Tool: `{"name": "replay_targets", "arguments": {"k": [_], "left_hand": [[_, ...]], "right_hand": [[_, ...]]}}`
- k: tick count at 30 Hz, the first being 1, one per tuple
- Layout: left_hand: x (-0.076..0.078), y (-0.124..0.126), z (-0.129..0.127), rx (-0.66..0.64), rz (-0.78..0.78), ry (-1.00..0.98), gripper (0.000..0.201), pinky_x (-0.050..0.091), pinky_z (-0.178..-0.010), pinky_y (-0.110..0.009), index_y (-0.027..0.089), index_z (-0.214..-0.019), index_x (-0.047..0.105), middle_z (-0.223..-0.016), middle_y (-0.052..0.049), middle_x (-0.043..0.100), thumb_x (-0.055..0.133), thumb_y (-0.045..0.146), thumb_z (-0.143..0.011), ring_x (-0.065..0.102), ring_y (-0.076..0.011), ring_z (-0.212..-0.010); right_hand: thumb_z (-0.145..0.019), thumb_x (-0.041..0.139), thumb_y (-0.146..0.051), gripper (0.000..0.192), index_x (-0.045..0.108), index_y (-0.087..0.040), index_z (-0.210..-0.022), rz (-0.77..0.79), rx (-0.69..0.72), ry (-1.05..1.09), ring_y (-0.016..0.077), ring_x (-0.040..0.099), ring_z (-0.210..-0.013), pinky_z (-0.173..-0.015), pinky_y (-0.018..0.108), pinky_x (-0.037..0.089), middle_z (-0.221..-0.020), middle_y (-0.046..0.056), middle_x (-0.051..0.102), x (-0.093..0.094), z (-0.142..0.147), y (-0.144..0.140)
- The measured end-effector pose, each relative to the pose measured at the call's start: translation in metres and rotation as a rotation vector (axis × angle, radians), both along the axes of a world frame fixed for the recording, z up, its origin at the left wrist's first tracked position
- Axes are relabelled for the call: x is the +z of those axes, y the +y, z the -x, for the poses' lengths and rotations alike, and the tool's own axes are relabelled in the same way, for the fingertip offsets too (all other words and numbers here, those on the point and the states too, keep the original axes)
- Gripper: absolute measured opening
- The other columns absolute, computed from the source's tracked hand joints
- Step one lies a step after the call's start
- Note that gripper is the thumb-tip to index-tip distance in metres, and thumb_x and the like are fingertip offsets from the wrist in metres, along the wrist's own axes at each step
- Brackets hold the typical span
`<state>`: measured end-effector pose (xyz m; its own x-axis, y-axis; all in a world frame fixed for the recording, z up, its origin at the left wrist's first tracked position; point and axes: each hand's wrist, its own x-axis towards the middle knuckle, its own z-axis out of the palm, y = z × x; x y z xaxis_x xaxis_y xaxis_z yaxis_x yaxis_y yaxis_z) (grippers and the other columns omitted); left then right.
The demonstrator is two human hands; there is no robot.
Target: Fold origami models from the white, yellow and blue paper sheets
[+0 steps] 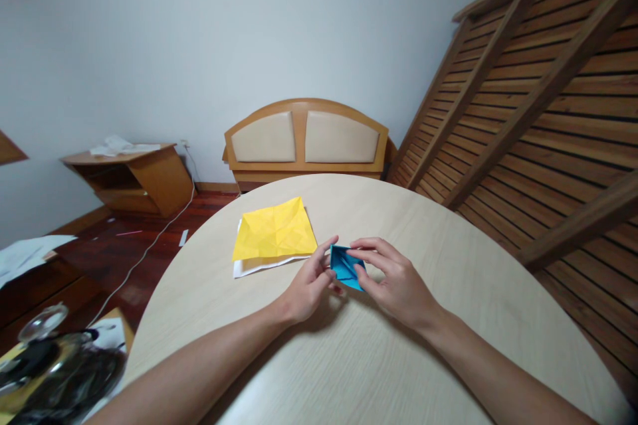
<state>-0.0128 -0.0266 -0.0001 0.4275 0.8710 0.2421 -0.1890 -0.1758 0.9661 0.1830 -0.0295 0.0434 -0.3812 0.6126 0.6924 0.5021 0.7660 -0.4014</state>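
A small folded blue paper piece (343, 266) is held just above the round light-wood table (349, 358). My left hand (309, 282) pinches its left edge with thumb and fingertips. From the right, my right hand (396, 282) grips it, fingers laid over its top and right corner. A creased yellow paper square (275, 231) lies flat on the table just left of my hands, on top of a white sheet (249, 269) that shows along its lower edge.
Beyond the table stands a wooden headboard (305, 139) with beige panels against the wall. A slatted wooden frame (538, 99) leans at the right. A low wooden stand (134, 176) sits at the left, a cable (149, 246) runs over the floor, and glassware (54, 358) is at bottom left.
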Motion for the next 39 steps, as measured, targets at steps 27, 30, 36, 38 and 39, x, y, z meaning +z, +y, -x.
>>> {"name": "replay_targets", "arguments": {"k": [27,30,36,38,39], "left_hand": [[0.011,0.000,-0.008,0.231,-0.010,0.157,0.041,0.052,-0.060,-0.025,0.016,-0.105,0.056,-0.090,-0.003,0.057,0.052,0.055,-0.093,0.056,-0.0149,-0.074],[0.009,0.002,-0.008,0.272,0.008,0.155,0.040,0.053,-0.060,-0.026,0.016,-0.103,0.056,-0.090,-0.004,0.057,0.051,0.054,-0.093,0.057,-0.0173,-0.079],[0.003,0.006,-0.006,0.276,-0.029,0.152,0.035,0.054,-0.062,-0.026,0.016,-0.106,0.057,-0.095,-0.006,0.061,0.050,0.048,-0.095,0.059,-0.0169,-0.080],[0.002,0.006,-0.005,0.297,-0.047,0.157,0.033,0.053,-0.060,-0.025,0.016,-0.103,0.056,-0.091,-0.005,0.060,0.052,0.047,-0.095,0.059,-0.0155,-0.075],[0.002,0.006,-0.005,0.307,-0.055,0.160,0.032,0.053,-0.060,-0.025,0.016,-0.103,0.056,-0.090,-0.005,0.060,0.053,0.047,-0.095,0.059,-0.0155,-0.075]], "right_hand": [[-0.098,0.050,-0.025,0.013,0.062,-0.020,-0.096,0.208,-0.150,0.041,0.0212,0.070,-0.082,-0.072,0.034,0.055,-0.091,0.006,0.072,-0.017,0.011,-0.005],[-0.098,0.051,-0.033,0.017,0.061,-0.020,-0.098,0.302,-0.162,0.206,0.0202,0.071,-0.079,-0.066,0.030,0.056,-0.092,0.007,0.072,-0.015,0.011,-0.005],[-0.092,0.059,-0.047,0.029,0.061,-0.018,-0.094,0.443,-0.165,0.534,0.0213,0.071,-0.073,-0.062,0.030,0.058,-0.084,0.009,0.072,-0.013,0.011,0.004],[-0.088,0.062,-0.048,0.031,0.063,-0.017,-0.092,0.506,-0.136,0.566,0.0221,0.072,-0.073,-0.062,0.031,0.058,-0.083,0.010,0.074,-0.013,0.011,0.006],[-0.088,0.064,-0.049,0.032,0.064,-0.017,-0.092,0.536,-0.119,0.568,0.0225,0.073,-0.073,-0.063,0.031,0.059,-0.083,0.010,0.075,-0.013,0.010,0.007]]}}
